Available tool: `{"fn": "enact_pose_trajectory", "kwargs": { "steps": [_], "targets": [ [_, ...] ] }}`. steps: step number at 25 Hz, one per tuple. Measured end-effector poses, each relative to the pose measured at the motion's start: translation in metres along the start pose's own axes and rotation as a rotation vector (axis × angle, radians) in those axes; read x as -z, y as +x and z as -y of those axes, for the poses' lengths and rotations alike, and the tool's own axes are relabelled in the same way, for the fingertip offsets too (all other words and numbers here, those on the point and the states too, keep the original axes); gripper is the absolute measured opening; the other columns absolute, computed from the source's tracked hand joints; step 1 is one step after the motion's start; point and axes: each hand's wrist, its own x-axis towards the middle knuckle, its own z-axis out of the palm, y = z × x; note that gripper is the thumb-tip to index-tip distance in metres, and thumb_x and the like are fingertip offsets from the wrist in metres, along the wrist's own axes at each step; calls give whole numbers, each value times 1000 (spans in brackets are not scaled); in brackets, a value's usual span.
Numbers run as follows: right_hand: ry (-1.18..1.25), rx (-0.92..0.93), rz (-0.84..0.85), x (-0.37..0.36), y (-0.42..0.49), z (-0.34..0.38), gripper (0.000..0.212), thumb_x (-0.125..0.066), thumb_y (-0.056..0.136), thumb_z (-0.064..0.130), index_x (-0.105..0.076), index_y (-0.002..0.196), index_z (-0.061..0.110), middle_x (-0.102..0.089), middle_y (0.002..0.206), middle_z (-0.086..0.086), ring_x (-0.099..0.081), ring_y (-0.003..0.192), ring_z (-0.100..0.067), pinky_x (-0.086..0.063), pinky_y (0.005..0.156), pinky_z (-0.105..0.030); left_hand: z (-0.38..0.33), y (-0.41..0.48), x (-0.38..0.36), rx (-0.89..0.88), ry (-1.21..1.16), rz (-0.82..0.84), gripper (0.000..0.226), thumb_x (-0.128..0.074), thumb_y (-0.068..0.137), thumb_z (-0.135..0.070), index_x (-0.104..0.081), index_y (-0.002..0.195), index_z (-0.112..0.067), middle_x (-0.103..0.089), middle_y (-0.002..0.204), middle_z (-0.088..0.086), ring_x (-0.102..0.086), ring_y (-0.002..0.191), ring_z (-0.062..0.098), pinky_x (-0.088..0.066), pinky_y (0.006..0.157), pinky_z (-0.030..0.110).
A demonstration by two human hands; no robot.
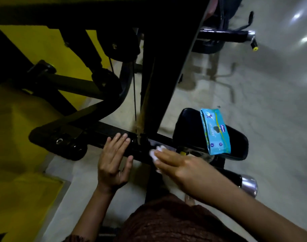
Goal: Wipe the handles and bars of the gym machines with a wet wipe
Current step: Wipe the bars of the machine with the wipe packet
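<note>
Black frame bar (105, 133) runs about 9-to-3 o'clock under both hands: right hand (173, 163), fingers straight, presses the wet wipe (155, 151) on it; left hand (114, 159) rests flat-fingered just toward 9, probably blocking that stretch.

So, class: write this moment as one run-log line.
step: wiping bar | left hand: rests flat on bar | right hand: presses wet wipe on bar | wipes pack: on seat pad
</note>
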Motion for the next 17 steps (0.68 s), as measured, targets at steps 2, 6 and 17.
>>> {"fn": "enact_pose_trajectory", "kwargs": {
  "steps": [2,6,17],
  "targets": [
    [-91,-21,3,25,-43,-5,39,-43,85,21,-65,118,15,-58,130,0,-56,117,-15,-46,92,-20,4,-2,1,-43,-15,-3,37,-42,94,-24,-56,113,5,-60,116,20,-51,118,28,-34,106,43],
    [-74,-146,-133,28,-27,9,40,-33,98,27,-67,110,10,-65,119,-2,-65,103,-15,-57,60,-28,13,2,-8,-68,-26,-75,34,-41,92,-24,-58,107,1,-67,98,22,-57,104,30,-40,97,43],
    [-126,-154,-66,37,-42,9,35,-43,89,25,-68,110,14,-65,119,-2,-67,98,-16,-52,72,-21,14,5,-4,-89,-27,-36,35,-43,88,-27,-58,107,-1,-67,99,21,-58,103,28,-41,95,41]
  ]
}}
